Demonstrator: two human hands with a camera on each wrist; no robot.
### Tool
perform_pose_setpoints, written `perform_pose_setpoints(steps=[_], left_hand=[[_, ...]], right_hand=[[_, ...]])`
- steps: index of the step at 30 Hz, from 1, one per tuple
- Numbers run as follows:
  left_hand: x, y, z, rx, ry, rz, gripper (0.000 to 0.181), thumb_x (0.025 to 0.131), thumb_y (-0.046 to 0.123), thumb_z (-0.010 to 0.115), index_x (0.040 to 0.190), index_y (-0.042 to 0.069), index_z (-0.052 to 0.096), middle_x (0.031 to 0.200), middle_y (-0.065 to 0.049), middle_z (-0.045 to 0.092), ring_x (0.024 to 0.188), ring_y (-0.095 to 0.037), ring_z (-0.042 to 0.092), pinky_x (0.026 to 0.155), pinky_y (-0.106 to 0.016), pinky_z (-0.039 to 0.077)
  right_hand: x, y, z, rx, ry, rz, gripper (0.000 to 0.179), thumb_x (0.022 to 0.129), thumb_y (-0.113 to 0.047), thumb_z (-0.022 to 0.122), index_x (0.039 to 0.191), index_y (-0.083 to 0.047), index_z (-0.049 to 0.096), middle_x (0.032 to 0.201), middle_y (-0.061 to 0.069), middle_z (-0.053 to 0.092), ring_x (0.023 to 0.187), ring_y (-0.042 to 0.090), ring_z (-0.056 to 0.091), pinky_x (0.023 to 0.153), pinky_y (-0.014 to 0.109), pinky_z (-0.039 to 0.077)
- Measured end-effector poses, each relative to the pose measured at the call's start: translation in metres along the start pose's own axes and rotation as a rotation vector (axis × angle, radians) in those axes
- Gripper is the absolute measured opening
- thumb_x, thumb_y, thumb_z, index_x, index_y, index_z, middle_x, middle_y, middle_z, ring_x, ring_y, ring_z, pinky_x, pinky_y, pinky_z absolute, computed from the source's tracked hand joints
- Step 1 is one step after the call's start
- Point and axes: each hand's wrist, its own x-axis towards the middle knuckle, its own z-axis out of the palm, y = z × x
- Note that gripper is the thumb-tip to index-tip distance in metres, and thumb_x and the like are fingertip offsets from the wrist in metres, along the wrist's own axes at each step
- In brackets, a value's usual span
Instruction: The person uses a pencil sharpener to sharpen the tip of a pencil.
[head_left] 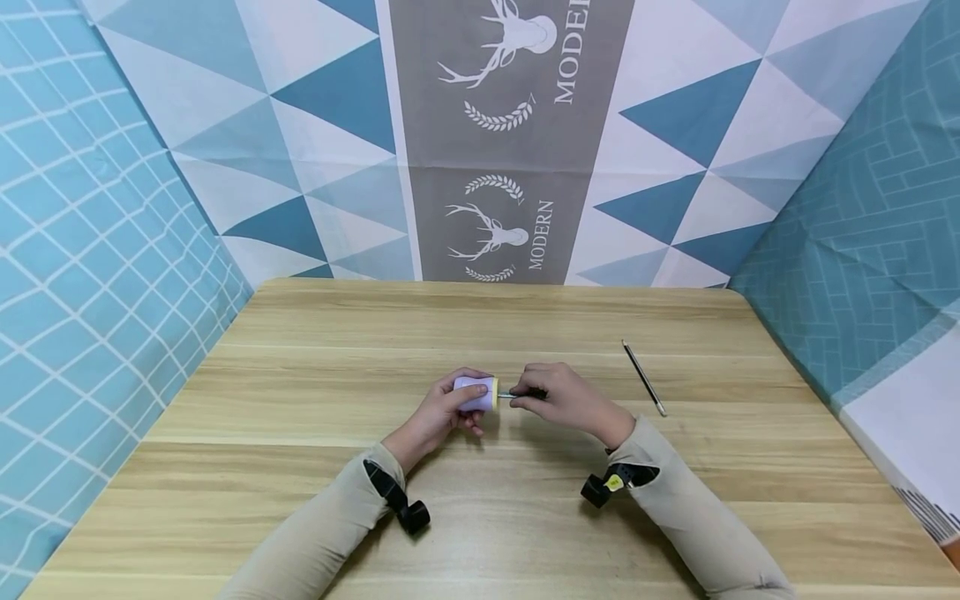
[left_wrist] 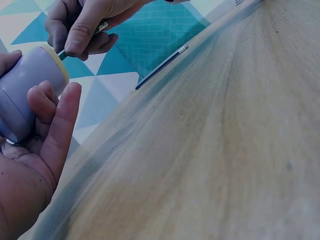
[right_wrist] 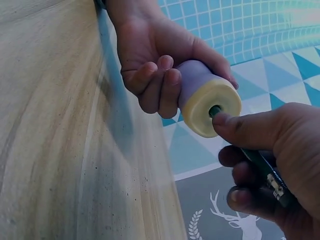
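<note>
My left hand [head_left: 438, 414] grips a lilac pencil sharpener [head_left: 472, 393] above the wooden table, thumb on top and some fingers underneath. Its cream-yellow end face [right_wrist: 195, 118] points toward my right hand [head_left: 573, 400]. In that face is a round hole, and the tip end of a dark green pencil [right_wrist: 260, 165] sits inside it. Thumb and fingers of the right hand pinch this pencil close to the hole, as the right wrist view shows. The pencil's back end runs under the right palm.
A second, dark pencil [head_left: 643, 379] with a pale end lies slantwise on the table [head_left: 300, 467], right of my right hand. Patterned cloth walls [head_left: 495, 208] stand behind the table and along both sides.
</note>
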Motion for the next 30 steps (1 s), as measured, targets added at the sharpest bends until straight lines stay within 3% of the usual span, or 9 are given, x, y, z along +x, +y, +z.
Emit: perform_pose_setpoints(steps=[9, 15, 21, 26, 30], left_hand=[[0.000, 0.000, 0.000, 0.013, -0.004, -0.005, 0.022, 0.094, 0.012, 0.059, 0.116, 0.010, 0.064, 0.071, -0.007, 0.058, 0.057, -0.013, 0.058, 0.053, -0.030, 0.060], [0.001, 0.000, 0.000, 0.018, -0.005, -0.004, 0.023, 0.094, 0.013, 0.060, 0.116, 0.010, 0.063, 0.071, -0.007, 0.058, 0.057, -0.013, 0.058, 0.053, -0.030, 0.060], [0.001, 0.000, 0.000, 0.028, -0.008, -0.012, 0.025, 0.094, 0.013, 0.060, 0.118, 0.007, 0.062, 0.072, -0.007, 0.058, 0.058, -0.014, 0.058, 0.054, -0.030, 0.060], [0.001, 0.001, 0.000, 0.019, -0.007, -0.016, 0.024, 0.094, 0.013, 0.060, 0.117, 0.008, 0.062, 0.072, -0.007, 0.058, 0.057, -0.013, 0.058, 0.054, -0.030, 0.060], [0.001, 0.001, 0.001, -0.001, -0.003, -0.013, 0.021, 0.094, 0.012, 0.059, 0.115, 0.011, 0.063, 0.073, -0.007, 0.058, 0.057, -0.013, 0.057, 0.053, -0.030, 0.060]], right_hand=[[0.000, -0.002, -0.002, 0.047, -0.069, 0.102, 0.008, 0.094, -0.005, 0.067, 0.096, 0.001, 0.072, 0.083, 0.006, 0.071, 0.067, 0.004, 0.059, 0.056, 0.022, 0.052], [0.001, -0.001, -0.002, 0.076, -0.119, 0.194, 0.015, 0.099, -0.007, 0.059, 0.098, 0.002, 0.071, 0.066, -0.006, 0.058, 0.053, -0.001, 0.043, 0.048, 0.022, 0.045], [0.001, -0.001, -0.003, 0.117, -0.146, 0.252, 0.017, 0.100, -0.008, 0.057, 0.099, 0.003, 0.070, 0.064, -0.010, 0.053, 0.052, 0.000, 0.042, 0.048, 0.022, 0.044], [0.000, 0.000, -0.005, 0.186, -0.155, 0.301, 0.019, 0.101, -0.011, 0.057, 0.100, 0.002, 0.071, 0.065, -0.006, 0.058, 0.049, 0.003, 0.045, 0.044, 0.022, 0.043], [-0.001, 0.001, -0.011, 0.219, -0.142, 0.298, 0.019, 0.099, -0.015, 0.061, 0.105, 0.000, 0.072, 0.074, 0.001, 0.068, 0.055, 0.008, 0.053, 0.047, 0.023, 0.046]])
